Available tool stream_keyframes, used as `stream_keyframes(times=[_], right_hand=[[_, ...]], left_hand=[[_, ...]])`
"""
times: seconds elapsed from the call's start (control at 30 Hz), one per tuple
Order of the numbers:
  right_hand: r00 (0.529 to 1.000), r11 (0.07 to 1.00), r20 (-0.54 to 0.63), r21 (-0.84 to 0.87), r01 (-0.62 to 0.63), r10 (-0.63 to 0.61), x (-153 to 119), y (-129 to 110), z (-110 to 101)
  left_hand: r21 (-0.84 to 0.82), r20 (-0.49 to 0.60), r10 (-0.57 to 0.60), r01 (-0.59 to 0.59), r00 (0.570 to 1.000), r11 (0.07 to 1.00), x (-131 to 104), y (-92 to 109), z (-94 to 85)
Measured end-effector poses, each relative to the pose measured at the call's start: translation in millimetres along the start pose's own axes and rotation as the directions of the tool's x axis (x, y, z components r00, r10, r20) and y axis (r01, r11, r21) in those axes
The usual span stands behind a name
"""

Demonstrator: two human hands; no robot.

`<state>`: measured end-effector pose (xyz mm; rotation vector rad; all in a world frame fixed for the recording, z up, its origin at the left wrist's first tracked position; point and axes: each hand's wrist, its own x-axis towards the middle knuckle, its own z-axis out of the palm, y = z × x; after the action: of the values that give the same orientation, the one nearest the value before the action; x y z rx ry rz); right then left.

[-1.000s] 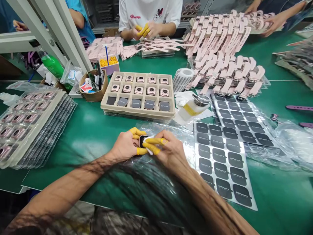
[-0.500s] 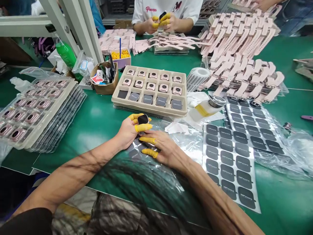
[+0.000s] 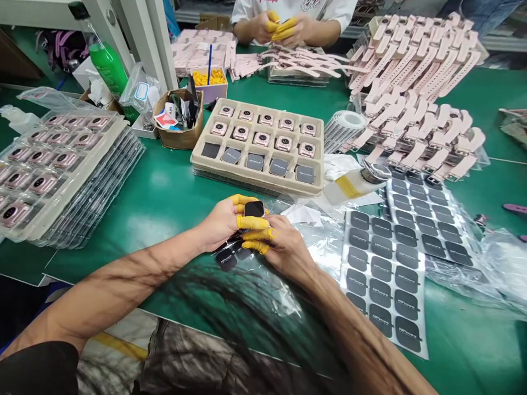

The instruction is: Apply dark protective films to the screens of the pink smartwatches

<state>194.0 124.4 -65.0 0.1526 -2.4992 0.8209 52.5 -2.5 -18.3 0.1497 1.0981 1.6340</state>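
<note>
A smartwatch case [image 3: 254, 208] with a black screen and no strap is gripped by my left hand [image 3: 220, 222], whose fingertips wear yellow finger cots. Close against it on the right is my right hand [image 3: 284, 241], fingers bent and pressed together, cots on them too. Its thumb and whatever lies between the fingers are hidden. Just below both hands is a piece of dark sticker sheet [image 3: 226, 259], partly covered by the fingers. Beyond the hands, a beige tray [image 3: 255, 180] holds pink watch cases in two rows and dark-covered squares in the front row.
Stacked trays of watches [image 3: 99, 189] stand left. Right lie larger sticker sheets [image 3: 381, 291], a bottle [image 3: 349, 186] and clear plastic [image 3: 313, 241]. Behind are a cardboard box [image 3: 177, 131], a white roll [image 3: 343, 129] and pink straps [image 3: 428, 131]. A co-worker's hands [image 3: 284, 27] work opposite.
My hands have come closer together, the right one more curled beside the watch case. The dark sticker sheet shows more clearly beneath them. The view has shifted slightly.
</note>
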Motion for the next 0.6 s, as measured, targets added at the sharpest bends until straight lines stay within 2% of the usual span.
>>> stream_keyframes(times=[0.1, 0.23, 0.33, 0.4, 0.43, 0.5, 0.53, 0.57, 0.6], right_hand=[[0.999, 0.999, -0.030, -0.015, -0.029, 0.028, -0.1, 0.0, 1.8], [1.000, 0.999, -0.015, 0.039, 0.015, -0.014, 0.5, -0.3, 2.6], [0.999, 0.992, -0.015, 0.115, 0.047, -0.045, 0.8, -7.0, -11.8], [1.000, 0.965, 0.013, 0.262, -0.003, -0.001, 0.9, -15.0, -31.6], [0.998, 0.919, 0.044, 0.390, -0.049, 0.035, 0.9, -19.1, -42.9], [0.987, 0.728, 0.107, 0.667, -0.159, 0.118, 0.9, -25.6, -63.3], [0.972, 0.649, 0.131, 0.725, -0.228, 0.196, 1.1, -27.5, -70.7], [0.946, 0.612, 0.138, 0.733, -0.297, 0.294, 1.3, -28.3, -75.5], [0.910, 0.614, 0.118, 0.703, -0.360, 0.398, 1.6, -28.4, -77.7]], left_hand=[[0.001, 0.008, 0.005, -0.005, 1.000, 1.000, 1.0, -2.4, -2.9], [0.023, 0.006, 0.035, -0.035, 0.999, 0.999, 2.9, -2.3, -5.2], [0.010, -0.017, 0.076, -0.075, 0.997, 0.997, 5.0, -0.9, -5.1], [0.038, -0.043, 0.129, -0.127, 0.991, 0.991, 5.8, -2.4, -4.7], [0.083, -0.049, 0.159, -0.155, 0.986, 0.984, 5.6, -4.3, -4.5], [0.222, -0.025, 0.196, -0.185, 0.980, 0.957, 4.3, -10.2, -4.2], [0.306, 0.004, 0.193, -0.185, 0.981, 0.934, 3.3, -13.5, -4.2], [0.379, 0.030, 0.185, -0.182, 0.982, 0.907, 2.4, -16.2, -4.3], [0.430, 0.047, 0.176, -0.179, 0.983, 0.885, 1.8, -17.7, -4.5]])
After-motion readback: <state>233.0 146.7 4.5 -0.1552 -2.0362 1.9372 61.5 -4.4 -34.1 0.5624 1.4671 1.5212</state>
